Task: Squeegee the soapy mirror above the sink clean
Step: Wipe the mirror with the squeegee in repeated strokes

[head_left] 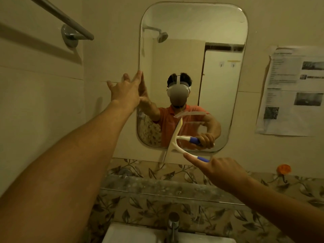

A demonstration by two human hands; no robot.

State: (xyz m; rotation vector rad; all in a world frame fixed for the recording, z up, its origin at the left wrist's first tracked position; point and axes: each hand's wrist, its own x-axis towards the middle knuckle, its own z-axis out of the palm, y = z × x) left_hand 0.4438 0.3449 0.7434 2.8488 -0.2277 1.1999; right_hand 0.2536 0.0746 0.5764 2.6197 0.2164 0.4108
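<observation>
Right hand (220,171) has a firm hold on the squeegee (175,135) by its blue handle, index finger stretched along the neck. The blade leans tilted on the mirror (192,32) around its 6 o'clock, poking past the bottom edge. Left hand (125,92) is flat, fingers straight, holding nothing, touching the mirror's edge at 9 o'clock.

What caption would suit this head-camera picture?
Right hand holds squeegee at the mirror's bottom edge; left hand touches its left edge.

Dim, yellow-lit bathroom with beige wall tiles (43,102). A towel rail (70,22) sits up-left of the left hand (125,92) fingers (137,78); printed sheets (291,90) far right; leaf-patterned tiles (140,211) below.
</observation>
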